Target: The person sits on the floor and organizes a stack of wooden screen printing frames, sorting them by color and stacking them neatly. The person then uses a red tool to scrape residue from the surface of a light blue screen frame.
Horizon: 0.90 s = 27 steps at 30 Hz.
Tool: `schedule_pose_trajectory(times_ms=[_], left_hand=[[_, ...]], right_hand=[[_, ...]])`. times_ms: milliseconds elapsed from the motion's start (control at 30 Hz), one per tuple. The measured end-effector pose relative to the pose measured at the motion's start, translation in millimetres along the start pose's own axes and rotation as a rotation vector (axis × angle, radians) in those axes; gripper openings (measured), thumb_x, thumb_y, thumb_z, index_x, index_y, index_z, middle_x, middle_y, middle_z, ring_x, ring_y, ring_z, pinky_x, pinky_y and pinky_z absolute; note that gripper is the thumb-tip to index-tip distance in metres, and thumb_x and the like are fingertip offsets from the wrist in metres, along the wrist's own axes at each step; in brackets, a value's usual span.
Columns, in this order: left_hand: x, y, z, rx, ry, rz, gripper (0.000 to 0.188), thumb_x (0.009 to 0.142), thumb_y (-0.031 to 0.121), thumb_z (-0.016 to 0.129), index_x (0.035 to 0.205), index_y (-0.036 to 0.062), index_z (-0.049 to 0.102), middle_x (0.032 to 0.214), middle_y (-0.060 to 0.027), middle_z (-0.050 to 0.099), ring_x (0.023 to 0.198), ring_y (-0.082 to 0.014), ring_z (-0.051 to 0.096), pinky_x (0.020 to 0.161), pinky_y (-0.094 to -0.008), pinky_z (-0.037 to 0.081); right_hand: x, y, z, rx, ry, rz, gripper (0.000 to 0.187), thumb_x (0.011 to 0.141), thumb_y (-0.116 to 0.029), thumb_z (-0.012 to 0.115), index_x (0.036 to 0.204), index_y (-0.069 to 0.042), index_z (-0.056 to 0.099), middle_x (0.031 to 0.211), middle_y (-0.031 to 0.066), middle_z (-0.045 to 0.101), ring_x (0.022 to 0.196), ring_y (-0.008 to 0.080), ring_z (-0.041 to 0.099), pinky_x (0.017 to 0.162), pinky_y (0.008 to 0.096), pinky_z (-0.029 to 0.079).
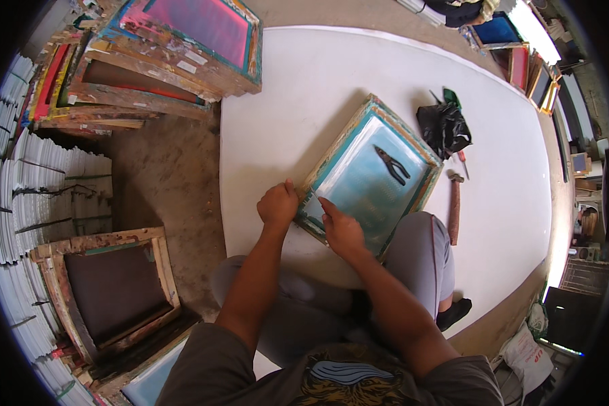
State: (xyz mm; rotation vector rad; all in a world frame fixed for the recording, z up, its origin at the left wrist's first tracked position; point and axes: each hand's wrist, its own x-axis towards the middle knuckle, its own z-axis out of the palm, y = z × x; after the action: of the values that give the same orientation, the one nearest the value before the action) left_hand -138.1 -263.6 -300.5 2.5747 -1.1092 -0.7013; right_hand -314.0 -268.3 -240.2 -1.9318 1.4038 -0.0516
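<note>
The frame (367, 193) lies slanted on the board (271, 95), seemingly braced by the left hand (277, 204), fisted at its edge; the right hand (344, 234) curls over it, any pinch unclear; pliers (391, 166) rest on it, presumably for reach.

Loads of blue is being shown off by the mesh screen (362, 193) near centre, teal being worn round its edges. Black is being sported by the bag (445, 132) and pliers (388, 159) at two o'clock, hot pink's being flashed by the stacked screen (199, 30) at eleven, and brown by the hammer (455, 213) at three.
</note>
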Motion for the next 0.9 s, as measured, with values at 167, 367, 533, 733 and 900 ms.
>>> schedule_pose_trajectory(times_ms=[167, 367, 533, 733, 900], left_hand=[[-0.6, 2.8, -1.3, -0.077, -0.022, -0.079, 0.056, 0.107, 0.043, 0.036, 0.092, 0.0065, 0.075, 0.092, -0.0176, 0.075, 0.085, -0.0414, 0.072, 0.078, -0.0519, 0.056], [4.3, 8.2, -2.5, -0.014, -0.084, -0.094, 0.054, 0.107, 0.043, 0.037, 0.093, 0.0061, 0.075, 0.093, -0.0192, 0.074, 0.085, -0.0422, 0.071, 0.078, -0.0514, 0.056], [4.6, 7.9, -2.2, -0.023, -0.075, -0.084, 0.053, 0.107, 0.041, 0.038, 0.093, 0.0056, 0.074, 0.092, -0.02, 0.074, 0.086, -0.0428, 0.071, 0.078, -0.0525, 0.056], [9.2, 6.0, 0.3, -0.064, -0.084, -0.118, 0.053, 0.106, 0.041, 0.04, 0.091, 0.004, 0.075, 0.092, -0.0223, 0.074, 0.086, -0.0452, 0.071, 0.079, -0.0535, 0.056], [15.7, -5.4, 6.8, -0.113, -0.058, -0.114, 0.055, 0.106, 0.042, 0.041, 0.089, 0.0026, 0.075, 0.089, -0.0239, 0.073, 0.084, -0.0461, 0.071, 0.078, -0.0536, 0.056]], right_hand=[[2.6, 7.5, 0.8, -0.046, -0.039, -0.032, 0.043, 0.102, -0.019, 0.056, 0.145, -0.025, 0.055, 0.098, 0.0228, 0.071, 0.086, 0.0475, 0.067, 0.077, 0.0569, 0.053], [2.3, 6.3, 0.2, -0.12, -0.057, -0.031, 0.043, 0.102, -0.021, 0.057, 0.145, -0.026, 0.054, 0.085, 0.0218, 0.068, 0.076, 0.0468, 0.066, 0.071, 0.0581, 0.053], [2.1, 1.9, -0.4, -0.108, -0.053, -0.058, 0.044, 0.102, -0.02, 0.057, 0.145, -0.026, 0.054, 0.083, 0.0218, 0.067, 0.075, 0.0465, 0.065, 0.069, 0.0572, 0.053], [3.9, -1.4, -0.6, -0.085, -0.068, -0.039, 0.044, 0.103, -0.02, 0.055, 0.146, -0.025, 0.053, 0.084, 0.024, 0.068, 0.076, 0.047, 0.065, 0.07, 0.0568, 0.053], [5.2, -13.5, -5.7, -0.185, -0.108, 0.006, 0.045, 0.103, -0.022, 0.053, 0.149, -0.025, 0.051, 0.083, 0.0237, 0.068, 0.074, 0.0472, 0.066, 0.07, 0.0567, 0.054]])
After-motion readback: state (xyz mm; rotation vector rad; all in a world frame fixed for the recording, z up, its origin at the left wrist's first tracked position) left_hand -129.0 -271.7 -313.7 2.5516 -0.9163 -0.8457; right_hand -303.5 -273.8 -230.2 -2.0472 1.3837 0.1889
